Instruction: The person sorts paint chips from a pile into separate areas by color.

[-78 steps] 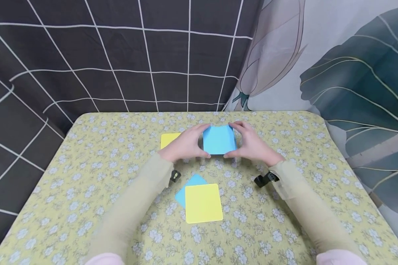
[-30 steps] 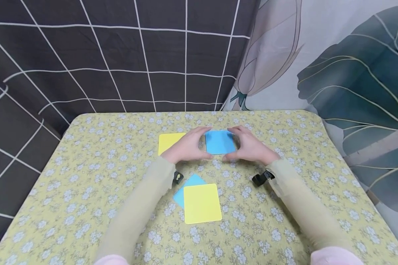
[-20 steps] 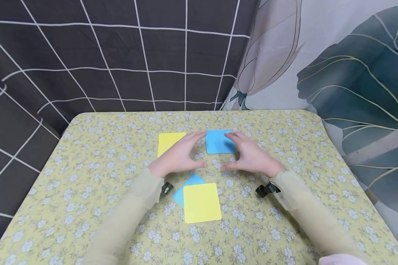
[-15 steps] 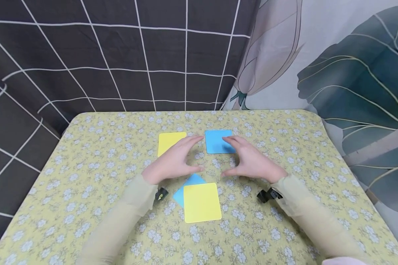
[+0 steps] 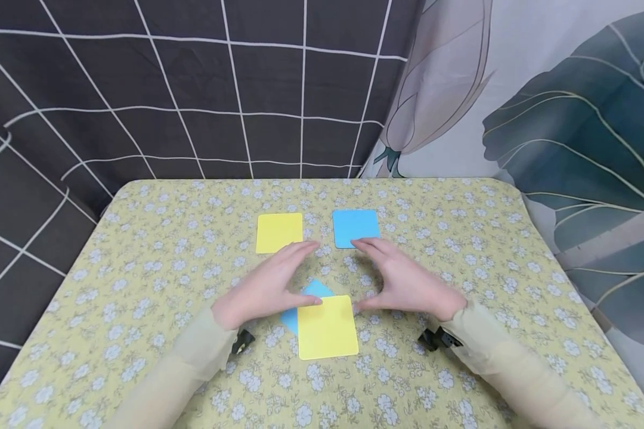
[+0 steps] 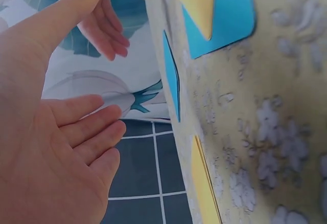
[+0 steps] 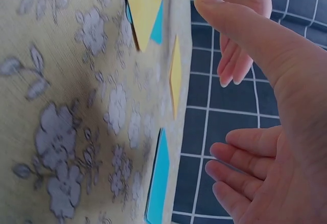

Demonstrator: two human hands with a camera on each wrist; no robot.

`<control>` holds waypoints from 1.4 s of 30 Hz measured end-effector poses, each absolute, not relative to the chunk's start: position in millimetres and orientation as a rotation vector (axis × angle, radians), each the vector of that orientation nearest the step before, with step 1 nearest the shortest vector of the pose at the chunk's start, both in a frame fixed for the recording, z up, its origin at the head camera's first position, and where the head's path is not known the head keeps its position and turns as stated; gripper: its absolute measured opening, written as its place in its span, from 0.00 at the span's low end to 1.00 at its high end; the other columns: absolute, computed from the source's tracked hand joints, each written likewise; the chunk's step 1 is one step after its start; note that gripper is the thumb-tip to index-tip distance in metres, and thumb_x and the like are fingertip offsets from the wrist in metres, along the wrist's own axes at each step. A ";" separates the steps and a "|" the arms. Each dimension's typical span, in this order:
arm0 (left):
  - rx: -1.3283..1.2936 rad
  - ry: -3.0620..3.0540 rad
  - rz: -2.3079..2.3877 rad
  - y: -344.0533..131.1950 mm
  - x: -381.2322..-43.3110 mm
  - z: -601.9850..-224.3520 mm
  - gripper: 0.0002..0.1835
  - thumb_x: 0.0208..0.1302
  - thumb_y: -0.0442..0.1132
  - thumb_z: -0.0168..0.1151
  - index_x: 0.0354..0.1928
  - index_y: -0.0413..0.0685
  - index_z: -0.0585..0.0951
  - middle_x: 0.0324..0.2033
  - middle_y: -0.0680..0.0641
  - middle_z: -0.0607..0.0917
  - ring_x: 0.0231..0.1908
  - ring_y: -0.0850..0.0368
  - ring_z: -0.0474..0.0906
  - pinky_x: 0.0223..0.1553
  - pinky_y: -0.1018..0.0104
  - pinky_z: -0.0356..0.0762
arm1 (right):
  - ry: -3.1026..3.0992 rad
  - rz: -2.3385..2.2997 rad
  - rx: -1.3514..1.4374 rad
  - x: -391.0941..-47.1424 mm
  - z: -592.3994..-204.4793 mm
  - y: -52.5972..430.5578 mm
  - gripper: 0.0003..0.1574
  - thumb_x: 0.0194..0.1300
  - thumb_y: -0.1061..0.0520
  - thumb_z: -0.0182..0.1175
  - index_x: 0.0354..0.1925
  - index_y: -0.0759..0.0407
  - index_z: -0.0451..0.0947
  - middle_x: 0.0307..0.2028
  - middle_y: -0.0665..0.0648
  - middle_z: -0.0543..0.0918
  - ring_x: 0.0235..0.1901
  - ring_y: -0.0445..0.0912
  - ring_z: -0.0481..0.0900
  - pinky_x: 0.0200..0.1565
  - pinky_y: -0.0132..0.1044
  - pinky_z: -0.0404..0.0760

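Note:
Nothing is held by either hand. My left hand [image 5: 265,286] hovers with spread, gently bent fingers, its thumb overlapping the near pair of cards in the head view. In that pair a yellow square card [image 5: 328,329] lies over a blue square card [image 5: 316,288], turned so its corners stick out; the rest of the blue is hidden. My right hand [image 5: 405,280] mirrors the left, palm inward, its fingertips at the near edge of the far blue card [image 5: 355,227]. Left of that card lies a far yellow card [image 5: 279,232]. In the right wrist view the right palm [image 7: 265,168] is bare.
A yellow flowered cloth [image 5: 155,286] covers the table. Behind it hangs a dark curtain with a white grid [image 5: 204,77], and a leaf-patterned curtain [image 5: 579,131] hangs at the right. Each wrist wears a black strap, such as the right strap [image 5: 440,339].
Both hands held the far blue card, bowed, at first. It was then laid flat beside the far yellow card and let go. Since then both hands have drawn back toward the near cards.

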State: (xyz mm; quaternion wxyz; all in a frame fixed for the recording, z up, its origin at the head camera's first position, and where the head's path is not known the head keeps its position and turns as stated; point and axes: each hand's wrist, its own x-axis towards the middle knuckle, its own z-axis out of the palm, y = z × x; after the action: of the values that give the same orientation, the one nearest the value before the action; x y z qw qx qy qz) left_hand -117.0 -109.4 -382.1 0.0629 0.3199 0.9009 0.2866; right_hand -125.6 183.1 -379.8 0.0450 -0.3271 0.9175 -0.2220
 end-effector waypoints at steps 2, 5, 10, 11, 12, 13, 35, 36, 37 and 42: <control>0.981 2.719 0.854 -109.9 -112.2 -382.8 0.55 0.56 0.62 0.75 0.79 0.46 0.60 0.76 0.46 0.62 0.75 0.49 0.56 0.73 0.51 0.54 | 2.796 -0.678 -1.017 -122.5 -381.0 181.4 0.75 0.42 0.30 0.80 0.77 0.61 0.59 0.72 0.60 0.66 0.69 0.56 0.65 0.67 0.53 0.70; 1.006 2.707 0.823 -109.8 -105.3 -384.4 0.56 0.55 0.63 0.75 0.78 0.43 0.59 0.76 0.43 0.62 0.75 0.47 0.56 0.73 0.51 0.54 | 2.784 -0.658 -1.029 -118.1 -383.7 179.2 0.76 0.40 0.30 0.81 0.77 0.61 0.59 0.72 0.59 0.65 0.69 0.54 0.65 0.68 0.50 0.69; 1.041 2.698 0.774 -110.4 -95.0 -388.8 0.57 0.55 0.63 0.74 0.78 0.41 0.59 0.76 0.42 0.62 0.74 0.44 0.56 0.73 0.50 0.54 | 2.770 -0.624 -1.053 -111.2 -389.2 177.0 0.79 0.38 0.27 0.80 0.77 0.62 0.59 0.73 0.59 0.64 0.70 0.52 0.63 0.69 0.46 0.66; 1.042 2.695 0.779 -110.7 -93.2 -389.7 0.58 0.54 0.63 0.75 0.78 0.42 0.59 0.76 0.42 0.62 0.74 0.44 0.56 0.73 0.50 0.54 | 2.766 -0.620 -1.062 -109.7 -390.3 176.6 0.78 0.39 0.27 0.80 0.77 0.62 0.59 0.73 0.59 0.64 0.71 0.52 0.63 0.70 0.46 0.66; 1.045 2.692 0.786 -110.9 -91.3 -390.7 0.58 0.54 0.63 0.75 0.78 0.41 0.59 0.75 0.42 0.62 0.74 0.44 0.56 0.73 0.50 0.54 | 2.762 -0.615 -1.068 -108.2 -391.3 176.1 0.78 0.39 0.27 0.80 0.77 0.62 0.59 0.73 0.59 0.64 0.71 0.52 0.63 0.70 0.46 0.66; 1.048 2.685 0.794 -110.9 -89.5 -391.5 0.58 0.53 0.63 0.76 0.78 0.41 0.59 0.75 0.42 0.63 0.74 0.44 0.56 0.73 0.50 0.54 | 2.757 -0.608 -1.072 -106.6 -392.2 175.3 0.78 0.39 0.27 0.80 0.77 0.63 0.59 0.73 0.60 0.64 0.71 0.52 0.63 0.70 0.46 0.66; 1.098 2.556 0.709 -107.1 -68.4 -401.7 0.60 0.45 0.57 0.84 0.76 0.42 0.62 0.67 0.48 0.72 0.67 0.54 0.67 0.67 0.60 0.69 | 2.655 -0.573 -1.163 -85.3 -408.3 164.7 0.74 0.39 0.25 0.79 0.74 0.61 0.65 0.66 0.52 0.69 0.63 0.43 0.66 0.62 0.38 0.74; 1.102 2.551 0.703 -107.1 -68.5 -402.2 0.60 0.45 0.57 0.83 0.77 0.41 0.61 0.67 0.48 0.72 0.67 0.54 0.67 0.67 0.60 0.69 | 2.652 -0.580 -1.173 -85.4 -409.0 164.4 0.72 0.39 0.26 0.79 0.73 0.61 0.67 0.64 0.51 0.70 0.61 0.42 0.67 0.61 0.37 0.75; 1.106 2.551 0.700 -106.9 -68.8 -402.7 0.60 0.46 0.57 0.83 0.77 0.41 0.61 0.67 0.48 0.72 0.67 0.54 0.67 0.67 0.60 0.69 | 2.648 -0.589 -1.182 -85.4 -409.5 164.0 0.70 0.39 0.26 0.79 0.72 0.61 0.69 0.62 0.50 0.70 0.58 0.41 0.67 0.58 0.36 0.76; 1.105 2.562 0.699 -106.3 -70.0 -404.7 0.61 0.44 0.57 0.84 0.76 0.41 0.62 0.67 0.48 0.72 0.67 0.54 0.67 0.67 0.60 0.69 | 2.637 -0.609 -1.197 -85.6 -411.2 162.8 0.64 0.39 0.27 0.80 0.67 0.59 0.74 0.57 0.47 0.70 0.52 0.40 0.65 0.52 0.35 0.77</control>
State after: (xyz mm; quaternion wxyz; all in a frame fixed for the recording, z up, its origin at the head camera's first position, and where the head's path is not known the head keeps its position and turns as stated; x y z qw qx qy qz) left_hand -70.0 -106.3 -404.7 0.1321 0.3806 0.8830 0.2408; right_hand -85.6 162.8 -411.2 0.0910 -0.4029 0.8874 -0.2048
